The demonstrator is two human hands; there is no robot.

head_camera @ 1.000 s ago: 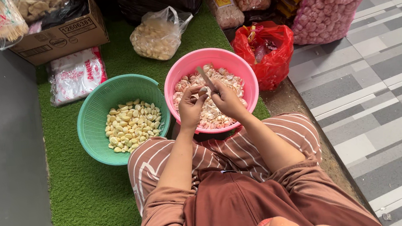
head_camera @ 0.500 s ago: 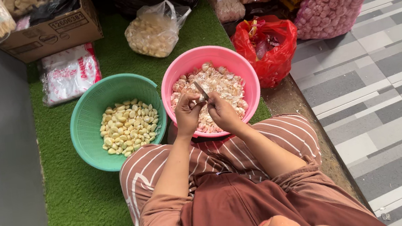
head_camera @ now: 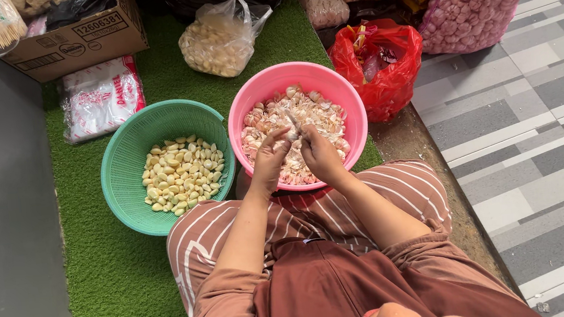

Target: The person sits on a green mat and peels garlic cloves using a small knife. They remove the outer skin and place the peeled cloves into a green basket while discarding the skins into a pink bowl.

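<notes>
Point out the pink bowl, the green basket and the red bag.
pink bowl point(head_camera: 353, 105): head view, on its right inner wall.
green basket point(head_camera: 125, 196): head view, on its left inner wall.
red bag point(head_camera: 392, 77): head view, on its crumpled front.

hands point(head_camera: 295, 151) peeling garlic clove point(head_camera: 292, 124) over pink bowl point(head_camera: 354, 112), green basket point(head_camera: 125, 196) beside.

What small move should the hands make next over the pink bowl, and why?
Probably finish stripping the skin off the clove pinched between the left hand and right hand, then drop it into the green basket. Both hands meet over the pink bowl of unpeeled garlic, with a small blade between them, while the peeled cloves lie only in the basket.
</notes>
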